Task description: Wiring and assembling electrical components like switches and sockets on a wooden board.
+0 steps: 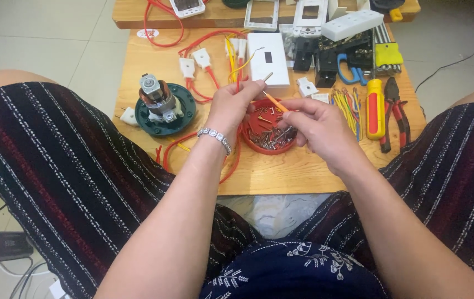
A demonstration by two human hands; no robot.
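Observation:
My left hand (236,105) pinches a small metal screw (268,77) between its fingertips, above a round red dish (268,139) holding several screws and metal bits. My right hand (317,124) holds a thin orange-handled screwdriver (275,102), its tip pointing up toward the screw. Both hands hover over the dish on a low wooden table (281,171). A silver bracelet circles my left wrist.
A motor on a dark green round base (162,105) stands at the left. Red wires with white connectors (201,58), a white switch plate (267,58), black parts, a yellow-red screwdriver (375,108) and red pliers (395,113) lie around. My knees flank the table.

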